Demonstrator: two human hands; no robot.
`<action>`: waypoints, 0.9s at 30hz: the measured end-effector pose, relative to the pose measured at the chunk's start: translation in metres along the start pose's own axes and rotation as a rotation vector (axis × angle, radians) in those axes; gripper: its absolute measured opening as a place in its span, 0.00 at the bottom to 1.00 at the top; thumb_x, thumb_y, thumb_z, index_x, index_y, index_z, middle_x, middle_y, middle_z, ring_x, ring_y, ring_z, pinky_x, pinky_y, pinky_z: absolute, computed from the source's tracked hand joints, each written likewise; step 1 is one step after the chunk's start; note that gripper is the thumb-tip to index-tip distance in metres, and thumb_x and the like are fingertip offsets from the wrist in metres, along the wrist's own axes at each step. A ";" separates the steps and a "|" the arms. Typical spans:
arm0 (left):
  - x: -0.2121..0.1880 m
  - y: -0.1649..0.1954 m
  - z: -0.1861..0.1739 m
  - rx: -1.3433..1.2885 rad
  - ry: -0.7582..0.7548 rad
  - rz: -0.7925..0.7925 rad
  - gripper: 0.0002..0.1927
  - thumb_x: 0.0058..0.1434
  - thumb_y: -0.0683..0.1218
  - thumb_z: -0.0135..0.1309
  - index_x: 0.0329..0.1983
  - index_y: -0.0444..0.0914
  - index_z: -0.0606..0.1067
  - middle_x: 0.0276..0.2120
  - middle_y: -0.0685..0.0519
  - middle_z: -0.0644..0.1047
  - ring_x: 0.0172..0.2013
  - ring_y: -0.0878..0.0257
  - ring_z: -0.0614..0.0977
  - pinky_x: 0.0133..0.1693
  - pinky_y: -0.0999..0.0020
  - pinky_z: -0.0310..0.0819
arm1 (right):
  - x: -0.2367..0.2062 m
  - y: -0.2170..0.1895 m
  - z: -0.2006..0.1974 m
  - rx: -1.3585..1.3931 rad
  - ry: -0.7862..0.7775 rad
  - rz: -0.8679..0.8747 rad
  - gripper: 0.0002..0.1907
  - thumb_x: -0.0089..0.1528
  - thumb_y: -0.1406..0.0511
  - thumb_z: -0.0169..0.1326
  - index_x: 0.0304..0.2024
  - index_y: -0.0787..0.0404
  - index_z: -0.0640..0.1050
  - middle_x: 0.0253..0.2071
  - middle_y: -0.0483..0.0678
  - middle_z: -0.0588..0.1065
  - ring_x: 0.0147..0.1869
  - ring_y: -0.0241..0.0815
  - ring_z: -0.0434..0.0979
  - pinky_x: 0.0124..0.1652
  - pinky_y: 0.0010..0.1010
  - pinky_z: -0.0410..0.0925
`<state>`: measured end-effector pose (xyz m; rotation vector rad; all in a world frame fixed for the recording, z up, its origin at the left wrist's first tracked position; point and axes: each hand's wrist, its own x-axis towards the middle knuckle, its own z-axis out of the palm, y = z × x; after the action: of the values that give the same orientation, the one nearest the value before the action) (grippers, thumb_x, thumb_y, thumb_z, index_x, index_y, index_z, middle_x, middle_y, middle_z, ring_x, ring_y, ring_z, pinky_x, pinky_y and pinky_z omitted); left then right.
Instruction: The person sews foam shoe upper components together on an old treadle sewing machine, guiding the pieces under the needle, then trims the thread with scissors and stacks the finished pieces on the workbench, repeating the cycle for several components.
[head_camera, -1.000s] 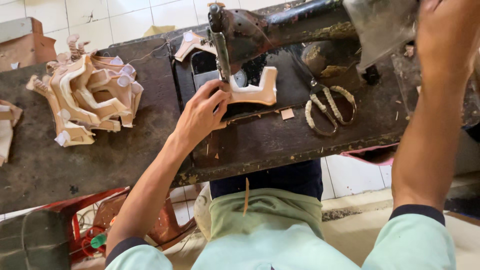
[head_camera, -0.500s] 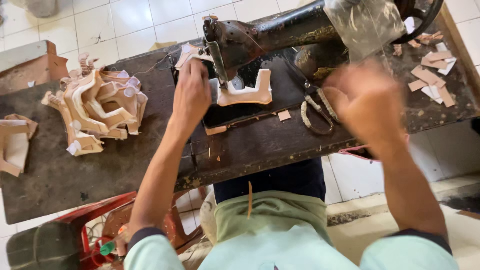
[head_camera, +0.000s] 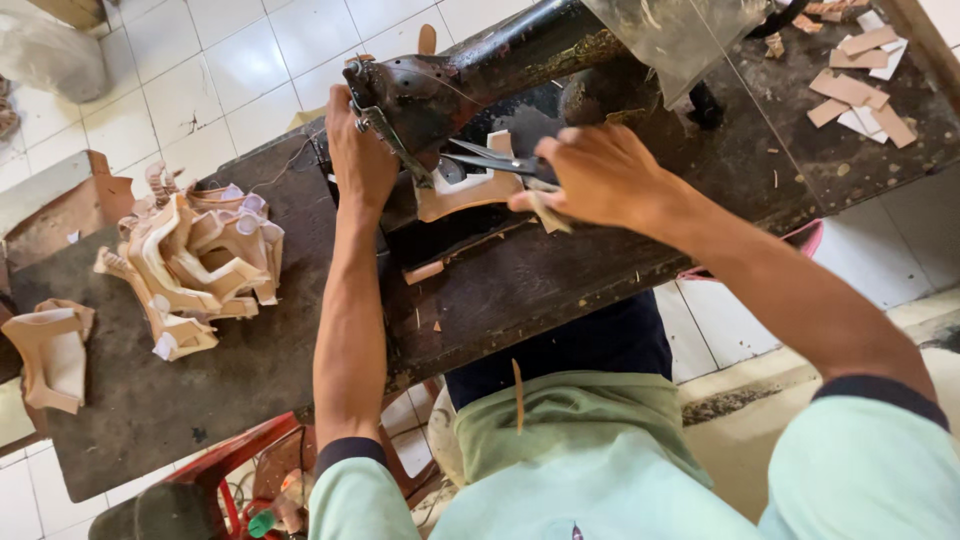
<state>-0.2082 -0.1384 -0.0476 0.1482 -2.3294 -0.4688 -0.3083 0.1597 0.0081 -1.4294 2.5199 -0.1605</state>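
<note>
Sewing machine (head_camera: 480, 75) on the bench (head_camera: 250, 390), toward its far edge. Under the machine's needle end — a cut piece (head_camera: 465, 190), flat on the bench. Left of the machine, a heap of cut pieces (head_camera: 200, 265); farther left still, at the bench's end, one lone piece (head_camera: 50, 355). Right of the machine, near the far corner — scattered flat scraps (head_camera: 855, 95). Left hand (head_camera: 360, 160) against the machine's head, right hand (head_camera: 600, 180) just right of it with scissors (head_camera: 490, 160) over the cut piece.

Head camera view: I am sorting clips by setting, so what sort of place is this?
Probably a small shoe or leather stitching workshop: an old sewing machine, a pile of cut tan pieces, and scissors in the right hand.
</note>
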 end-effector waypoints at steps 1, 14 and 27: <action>-0.001 0.001 0.000 -0.014 0.010 -0.004 0.09 0.63 0.39 0.61 0.46 0.33 0.77 0.42 0.44 0.72 0.46 0.48 0.75 0.48 0.53 0.72 | 0.010 0.000 0.003 -0.032 0.058 -0.067 0.38 0.60 0.35 0.56 0.39 0.65 0.80 0.27 0.55 0.79 0.28 0.49 0.80 0.33 0.42 0.76; 0.000 -0.003 -0.023 0.137 0.251 -0.112 0.03 0.62 0.39 0.62 0.38 0.39 0.79 0.32 0.51 0.81 0.37 0.54 0.80 0.44 0.56 0.71 | 0.026 -0.003 0.026 0.083 -0.022 -0.120 0.38 0.61 0.36 0.55 0.36 0.66 0.81 0.25 0.53 0.79 0.26 0.45 0.80 0.33 0.35 0.77; -0.100 0.113 -0.113 -0.671 0.258 -0.644 0.12 0.70 0.50 0.57 0.40 0.36 0.77 0.30 0.59 0.80 0.28 0.75 0.79 0.29 0.82 0.69 | -0.061 0.026 0.023 0.191 0.584 0.022 0.28 0.58 0.56 0.64 0.55 0.66 0.76 0.40 0.57 0.78 0.40 0.56 0.80 0.40 0.43 0.72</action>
<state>-0.0543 -0.0418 0.0038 0.5946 -1.7217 -1.4212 -0.2940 0.2255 -0.0105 -1.4306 2.8502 -0.9085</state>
